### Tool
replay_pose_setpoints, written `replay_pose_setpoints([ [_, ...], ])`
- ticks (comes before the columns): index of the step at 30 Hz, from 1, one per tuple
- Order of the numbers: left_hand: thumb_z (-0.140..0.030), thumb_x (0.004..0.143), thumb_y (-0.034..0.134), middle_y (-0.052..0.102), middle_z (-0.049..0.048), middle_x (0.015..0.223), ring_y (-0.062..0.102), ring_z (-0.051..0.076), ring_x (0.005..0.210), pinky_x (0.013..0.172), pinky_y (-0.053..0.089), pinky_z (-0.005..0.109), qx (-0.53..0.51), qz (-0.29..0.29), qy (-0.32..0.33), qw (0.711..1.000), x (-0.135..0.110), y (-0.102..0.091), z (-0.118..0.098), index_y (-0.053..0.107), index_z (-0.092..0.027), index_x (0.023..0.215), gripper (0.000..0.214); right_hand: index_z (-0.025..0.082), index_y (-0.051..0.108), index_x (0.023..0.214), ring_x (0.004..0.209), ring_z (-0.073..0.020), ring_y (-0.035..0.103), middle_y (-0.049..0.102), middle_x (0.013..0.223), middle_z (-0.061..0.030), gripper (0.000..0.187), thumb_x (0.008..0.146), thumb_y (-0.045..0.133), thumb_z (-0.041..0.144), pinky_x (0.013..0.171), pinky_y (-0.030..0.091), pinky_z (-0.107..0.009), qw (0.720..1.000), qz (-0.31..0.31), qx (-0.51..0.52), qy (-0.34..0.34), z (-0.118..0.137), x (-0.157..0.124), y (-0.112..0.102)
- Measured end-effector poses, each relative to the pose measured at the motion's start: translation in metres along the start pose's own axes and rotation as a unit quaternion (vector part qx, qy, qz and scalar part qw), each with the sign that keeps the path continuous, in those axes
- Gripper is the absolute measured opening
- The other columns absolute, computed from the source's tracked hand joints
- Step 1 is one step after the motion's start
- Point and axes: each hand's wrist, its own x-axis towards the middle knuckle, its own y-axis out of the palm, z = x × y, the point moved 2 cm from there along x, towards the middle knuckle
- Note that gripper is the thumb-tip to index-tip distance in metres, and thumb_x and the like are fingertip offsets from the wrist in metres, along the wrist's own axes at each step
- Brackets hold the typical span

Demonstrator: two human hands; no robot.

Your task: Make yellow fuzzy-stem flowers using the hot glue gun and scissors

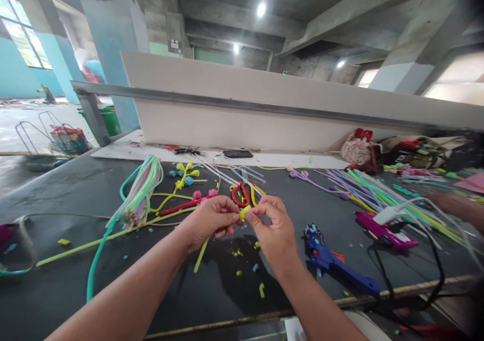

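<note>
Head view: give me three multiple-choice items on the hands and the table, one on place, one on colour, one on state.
1. Where does the blue glue gun lie?
A. by the right hand
B. by the left hand
C. on the white board

2. What colour is the stem pinched between the hands?
A. red
B. yellow-green
C. purple

3. How is the stem held?
A. lying loose
B. left hand only
C. both hands

Answers: 1 A, it lies beside the right hand. 2 B, the tip shows yellow-green. 3 C, the left hand and the right pinch it.

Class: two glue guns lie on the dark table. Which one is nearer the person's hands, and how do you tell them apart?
The blue glue gun, just beside the right hand; the purple glue gun lies farther right.
</note>
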Motion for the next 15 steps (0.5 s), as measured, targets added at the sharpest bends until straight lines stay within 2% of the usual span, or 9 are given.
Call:
replay_pose_setpoints([
  [8,-0.032,0.070,0.071,0.063,-0.0002,0.070,0.043,0.002,0.045,0.038,0.026,0.012,-0.002,0.005,0.006,1.000,0.0006,-0.0017,0.0010,0.054,-0.015,0.079,0.026,0.023,0.058,0.065,0.078,-0.0190,0.054,0.053,0.074,-0.0013,0.012,0.076,0.064,0.020,0.072,0.044,-0.034,0.999,0.003,-0.033,-0.022,0.0024,-0.0014,0.0000],
  [15,-0.027,0.070,0.070,0.055,-0.0059,0.055,0.033,0.001,0.037,0.035,0.021,0.014,0.009,-0.033,0.011,0.999,-0.0005,0.0002,-0.0043,0.050,-0.016,0.073,0.024,0.022,0.061,0.067,0.079,-0.0186,0.053,0.052,0.079,-0.0025,0.011,0.077,0.063,0.020,0.073,0.044,-0.034,0.999,-0.002,-0.040,-0.035,0.0026,-0.0040,0.0021],
])
